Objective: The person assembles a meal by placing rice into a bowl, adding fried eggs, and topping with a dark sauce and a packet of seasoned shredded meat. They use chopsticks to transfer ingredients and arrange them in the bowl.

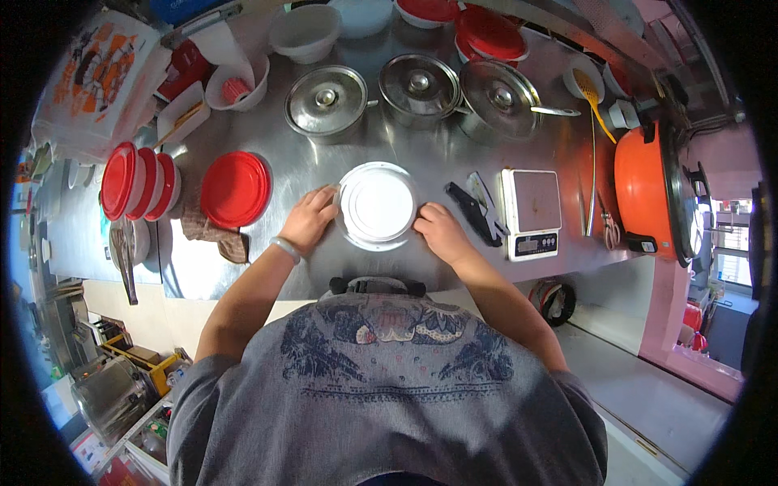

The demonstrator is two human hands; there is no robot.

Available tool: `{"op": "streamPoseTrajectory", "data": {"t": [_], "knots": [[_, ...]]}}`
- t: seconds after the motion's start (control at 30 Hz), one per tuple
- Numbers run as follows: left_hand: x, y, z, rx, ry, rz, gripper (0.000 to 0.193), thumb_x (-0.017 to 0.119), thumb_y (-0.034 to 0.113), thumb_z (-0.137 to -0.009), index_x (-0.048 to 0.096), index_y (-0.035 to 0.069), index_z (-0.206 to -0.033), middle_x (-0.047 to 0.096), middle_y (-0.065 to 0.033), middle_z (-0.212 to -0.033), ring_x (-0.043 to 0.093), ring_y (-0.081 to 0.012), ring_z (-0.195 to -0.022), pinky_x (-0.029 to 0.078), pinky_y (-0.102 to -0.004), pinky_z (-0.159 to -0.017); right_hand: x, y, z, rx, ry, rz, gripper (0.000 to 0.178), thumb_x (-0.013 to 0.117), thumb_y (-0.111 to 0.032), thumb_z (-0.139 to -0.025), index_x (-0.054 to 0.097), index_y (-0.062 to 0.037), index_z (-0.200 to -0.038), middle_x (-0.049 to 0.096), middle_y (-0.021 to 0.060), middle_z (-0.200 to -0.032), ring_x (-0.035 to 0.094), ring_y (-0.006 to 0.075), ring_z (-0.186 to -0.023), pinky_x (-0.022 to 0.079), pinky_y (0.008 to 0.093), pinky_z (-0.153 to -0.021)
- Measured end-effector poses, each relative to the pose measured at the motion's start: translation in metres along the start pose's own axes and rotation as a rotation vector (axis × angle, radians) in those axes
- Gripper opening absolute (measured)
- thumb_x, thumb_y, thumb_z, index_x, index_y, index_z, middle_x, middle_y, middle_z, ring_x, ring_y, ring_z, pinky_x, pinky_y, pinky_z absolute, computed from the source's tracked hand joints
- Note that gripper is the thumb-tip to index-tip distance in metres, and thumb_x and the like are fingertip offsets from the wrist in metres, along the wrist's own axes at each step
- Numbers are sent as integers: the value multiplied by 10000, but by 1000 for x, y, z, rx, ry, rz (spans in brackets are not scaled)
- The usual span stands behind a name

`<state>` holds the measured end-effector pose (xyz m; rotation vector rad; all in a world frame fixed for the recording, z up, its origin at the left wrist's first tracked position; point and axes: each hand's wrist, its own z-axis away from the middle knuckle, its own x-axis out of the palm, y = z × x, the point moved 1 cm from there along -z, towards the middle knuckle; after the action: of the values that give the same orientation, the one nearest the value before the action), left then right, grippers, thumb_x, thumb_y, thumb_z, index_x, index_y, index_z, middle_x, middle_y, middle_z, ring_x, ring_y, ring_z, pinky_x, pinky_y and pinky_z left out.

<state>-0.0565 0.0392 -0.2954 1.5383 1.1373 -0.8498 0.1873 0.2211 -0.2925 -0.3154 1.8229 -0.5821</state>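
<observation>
A round container with a white lid sits on the steel counter right in front of me. My left hand grips its left rim, fingers curled over the edge. My right hand presses against its right rim. Both hands hold the lidded container between them. A pale bracelet circles my left wrist.
Red lids and a stack of red-lidded containers lie left, beside a brown cloth. Three lidded steel pots stand behind. A kitchen scale and scissors lie right, an orange cooker beyond.
</observation>
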Motion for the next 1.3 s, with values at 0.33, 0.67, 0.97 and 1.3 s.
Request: {"op": "streamPoseTrajectory", "data": {"t": [0.33,0.67,0.97,1.3], "knots": [[37,48,1,-876,146,843,589,364,339,-958,274,-65,-1377,156,-269,-1472,116,-333,-1395,144,-369,-1119,43,-14,-9,693,112,-355,514,444,-371,-933,434,-9,-1297,396,216,-1363,328,348,-1300,278,392,-1071],[-1,72,-9,-921,264,1122,553,451,290,-939,319,-44,-1359,227,-229,-1457,174,-295,-1381,171,-340,-1105,4,-40,-10,830,331,-898,342,517,-125,-921,509,18,-1231,494,101,-1241,440,190,-1177,321,292,-1012],[-104,89,-48,-40,354,676,663,509,-28,-693,338,19,-1331,256,-225,-1438,234,-351,-1360,182,-393,-1100,-138,-66,-11,362,246,-868,234,587,49,-815,639,-34,-1029,614,40,-1002,565,129,-924,465,282,-806],[-98,62,-47,-389,357,413,521,486,-109,-694,517,38,-1193,314,-208,-1416,292,-360,-1336,271,-411,-1070,-141,85,-231,124,487,50,187,579,-1,-755,597,-40,-938,611,152,-961,578,354,-916,473,426,-779]]}}
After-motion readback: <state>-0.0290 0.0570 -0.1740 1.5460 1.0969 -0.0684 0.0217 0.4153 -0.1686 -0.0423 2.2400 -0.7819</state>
